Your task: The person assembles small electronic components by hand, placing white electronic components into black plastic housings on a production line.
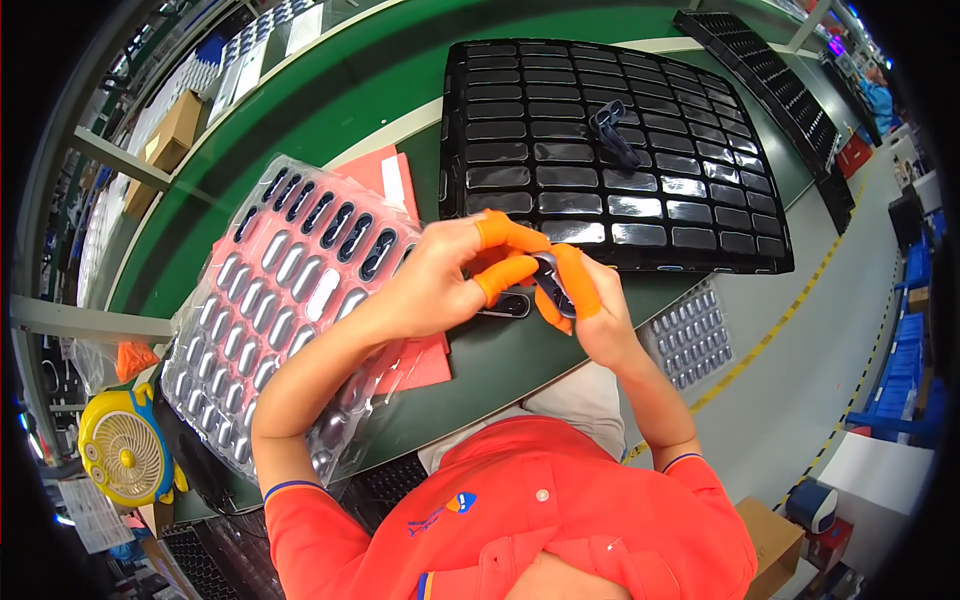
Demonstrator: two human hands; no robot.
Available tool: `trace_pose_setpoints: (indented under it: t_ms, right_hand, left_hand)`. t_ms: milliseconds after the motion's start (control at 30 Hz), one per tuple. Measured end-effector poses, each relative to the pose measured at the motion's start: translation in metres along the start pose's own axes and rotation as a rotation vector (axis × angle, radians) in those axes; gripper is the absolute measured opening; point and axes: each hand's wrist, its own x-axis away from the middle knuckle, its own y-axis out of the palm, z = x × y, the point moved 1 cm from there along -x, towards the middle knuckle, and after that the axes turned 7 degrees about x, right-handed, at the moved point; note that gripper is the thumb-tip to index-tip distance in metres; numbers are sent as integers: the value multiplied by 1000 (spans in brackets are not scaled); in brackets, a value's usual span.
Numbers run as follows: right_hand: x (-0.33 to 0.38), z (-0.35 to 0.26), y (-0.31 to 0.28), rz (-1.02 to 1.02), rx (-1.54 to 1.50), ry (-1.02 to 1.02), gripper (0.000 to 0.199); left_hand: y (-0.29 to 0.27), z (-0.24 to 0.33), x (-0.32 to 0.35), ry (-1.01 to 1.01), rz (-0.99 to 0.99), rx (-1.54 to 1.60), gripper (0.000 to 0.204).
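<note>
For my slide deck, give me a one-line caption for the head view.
Both hands, fingers in orange cots, hold a small dark part over a green bench between a black tray and bagged parts.

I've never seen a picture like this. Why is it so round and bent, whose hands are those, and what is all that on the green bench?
There is no machine here. The camera sits on a person's head and looks down, and its wide lens bends straight edges. The left hand and right hand, with orange fingertip covers, together hold a small dark oblong part. On the green bench lie a black tray with many pockets, mostly filled with glossy dark parts, and, to the left, a clear plastic sheet of silvery oval pieces on red paper. A yellow fan stands lower left.
</note>
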Motion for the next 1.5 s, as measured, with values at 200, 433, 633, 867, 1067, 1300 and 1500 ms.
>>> trace_pose_setpoints:
  t_ms: [200,433,633,867,1067,1300,1500]
  right_hand:
    - [-2,-6,16,16,293,-134,26]
    - [-12,-3,9,121,205,-103,22]
    - [-1,-20,46,175,-87,-267,29]
    - [-37,-44,-31,559,968,-382,34]
    - [-63,-24,-56,279,1104,-71,30]
    - [-60,-23,-69,312,977,-235,29]
    - [-72,-19,-86,300,1042,-287,32]
  left_hand:
    - [4,-18,13,367,-22,-359,28]
    - [2,8,11,339,92,-393,38]
    - [-13,26,50,258,150,-407,49]
    - [-133,29,141,-249,590,-756,38]
    - [-216,-18,183,-462,667,-1088,33]
    - [-193,-21,161,-330,583,-1084,29]
    - [-175,-13,133,-497,573,-1159,26]
